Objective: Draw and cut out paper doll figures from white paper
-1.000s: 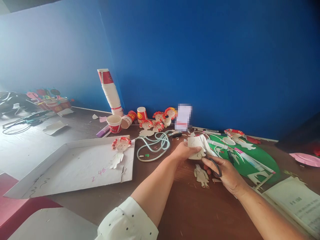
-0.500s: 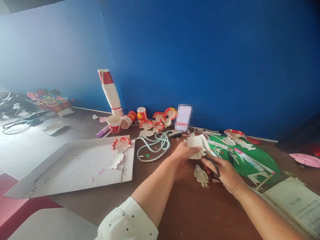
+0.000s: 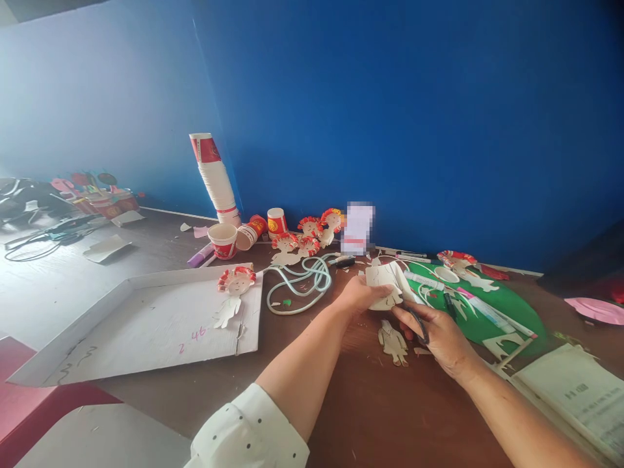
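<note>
Brown on the desk [image 3: 375, 416], plain blue on the wall [image 3: 390, 117] along its back edge, red and white on the stacked cups [image 3: 217, 182] there, and green on the round mat [image 3: 519, 309] farther right. Off-white with dark outlines on the held paper [image 3: 378, 276], black on the scissors [image 3: 425, 333], white with black dots on the sleeve [image 3: 256, 432]. White with purple scrawl [image 3: 199, 333] on the tray [image 3: 131, 318], red around the pale figure [image 3: 238, 285] at its back right corner.

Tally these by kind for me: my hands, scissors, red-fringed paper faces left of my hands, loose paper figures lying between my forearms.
Hands: 2 (left hand, right hand)
Scissors: 1
Red-fringed paper faces: 5 (four near the blue wall, one on the white tray)
Loose paper figure: 1
Total: 9
</note>
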Demonstrator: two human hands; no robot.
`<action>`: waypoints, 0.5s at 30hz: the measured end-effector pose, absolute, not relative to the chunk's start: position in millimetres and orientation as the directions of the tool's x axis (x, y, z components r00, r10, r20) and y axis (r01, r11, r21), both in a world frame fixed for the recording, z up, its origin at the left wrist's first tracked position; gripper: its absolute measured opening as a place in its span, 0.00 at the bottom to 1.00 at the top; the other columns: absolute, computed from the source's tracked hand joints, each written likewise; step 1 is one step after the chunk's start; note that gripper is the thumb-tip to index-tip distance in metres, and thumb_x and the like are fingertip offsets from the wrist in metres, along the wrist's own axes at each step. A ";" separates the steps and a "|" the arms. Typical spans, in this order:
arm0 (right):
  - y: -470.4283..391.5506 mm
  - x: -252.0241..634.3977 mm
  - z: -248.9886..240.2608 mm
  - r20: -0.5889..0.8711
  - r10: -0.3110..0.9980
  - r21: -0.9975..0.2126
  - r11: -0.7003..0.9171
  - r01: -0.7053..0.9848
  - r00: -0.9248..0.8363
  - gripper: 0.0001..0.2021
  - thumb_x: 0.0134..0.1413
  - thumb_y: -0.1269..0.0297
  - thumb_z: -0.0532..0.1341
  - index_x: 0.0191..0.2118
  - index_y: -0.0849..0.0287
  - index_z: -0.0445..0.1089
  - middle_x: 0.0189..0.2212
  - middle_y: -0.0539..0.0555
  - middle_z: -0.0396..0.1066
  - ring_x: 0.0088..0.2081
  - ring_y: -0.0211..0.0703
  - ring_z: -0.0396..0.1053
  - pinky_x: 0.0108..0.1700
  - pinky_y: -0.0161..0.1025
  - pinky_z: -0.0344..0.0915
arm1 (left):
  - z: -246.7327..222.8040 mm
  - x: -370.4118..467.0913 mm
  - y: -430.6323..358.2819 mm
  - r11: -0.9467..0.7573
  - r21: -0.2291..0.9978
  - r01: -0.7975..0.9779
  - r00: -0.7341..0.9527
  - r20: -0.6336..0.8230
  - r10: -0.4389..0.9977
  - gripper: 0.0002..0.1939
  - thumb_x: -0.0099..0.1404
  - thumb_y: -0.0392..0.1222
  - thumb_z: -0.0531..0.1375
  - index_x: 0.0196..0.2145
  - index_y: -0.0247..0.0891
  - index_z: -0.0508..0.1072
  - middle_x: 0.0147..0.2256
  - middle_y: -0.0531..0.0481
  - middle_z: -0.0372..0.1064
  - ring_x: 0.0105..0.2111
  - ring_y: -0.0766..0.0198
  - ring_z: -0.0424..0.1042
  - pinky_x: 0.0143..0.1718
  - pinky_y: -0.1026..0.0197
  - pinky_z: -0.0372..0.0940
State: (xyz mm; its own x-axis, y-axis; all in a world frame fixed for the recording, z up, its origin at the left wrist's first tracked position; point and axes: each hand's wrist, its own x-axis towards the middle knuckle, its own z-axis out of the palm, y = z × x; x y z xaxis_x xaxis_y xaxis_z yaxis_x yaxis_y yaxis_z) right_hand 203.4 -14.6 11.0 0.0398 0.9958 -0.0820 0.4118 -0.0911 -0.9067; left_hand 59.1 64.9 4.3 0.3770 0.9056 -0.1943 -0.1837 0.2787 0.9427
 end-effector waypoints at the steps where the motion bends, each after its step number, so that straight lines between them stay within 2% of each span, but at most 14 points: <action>1: -14.5 203.7 10.8 -0.078 0.996 -0.904 -0.087 0.419 0.039 0.19 0.48 0.44 0.60 0.24 0.57 0.69 0.16 0.46 0.60 0.21 0.37 0.58 0.22 0.32 0.54 | 5.1 59.2 64.6 0.278 0.944 -0.177 0.371 -0.198 0.907 0.18 0.47 0.39 0.69 0.37 0.30 0.76 0.33 0.43 0.73 0.31 0.63 0.71 0.42 0.55 0.66; 9: -14.5 205.7 12.4 -0.096 0.995 -0.910 -0.089 0.405 0.004 0.16 0.49 0.48 0.61 0.24 0.56 0.69 0.18 0.46 0.63 0.22 0.37 0.60 0.23 0.32 0.56 | 6.0 58.8 65.0 0.269 0.952 -0.144 0.368 -0.201 0.908 0.18 0.49 0.37 0.67 0.39 0.30 0.75 0.36 0.42 0.73 0.32 0.62 0.71 0.43 0.56 0.65; 12: -14.1 205.4 14.2 -0.103 0.995 -0.907 -0.098 0.409 0.010 0.16 0.48 0.47 0.61 0.27 0.56 0.71 0.20 0.47 0.65 0.24 0.39 0.62 0.24 0.32 0.58 | 5.8 58.8 65.0 0.283 0.947 -0.155 0.373 -0.209 0.904 0.19 0.49 0.37 0.67 0.40 0.29 0.75 0.37 0.42 0.73 0.33 0.62 0.71 0.44 0.56 0.65; 15: -13.5 205.7 14.8 -0.091 0.996 -0.899 -0.086 0.429 0.009 0.17 0.47 0.45 0.61 0.25 0.56 0.70 0.19 0.47 0.65 0.24 0.39 0.62 0.24 0.33 0.58 | 5.7 58.9 64.9 0.283 0.945 -0.166 0.382 -0.203 0.902 0.19 0.48 0.38 0.68 0.39 0.30 0.75 0.36 0.42 0.73 0.33 0.62 0.71 0.44 0.55 0.65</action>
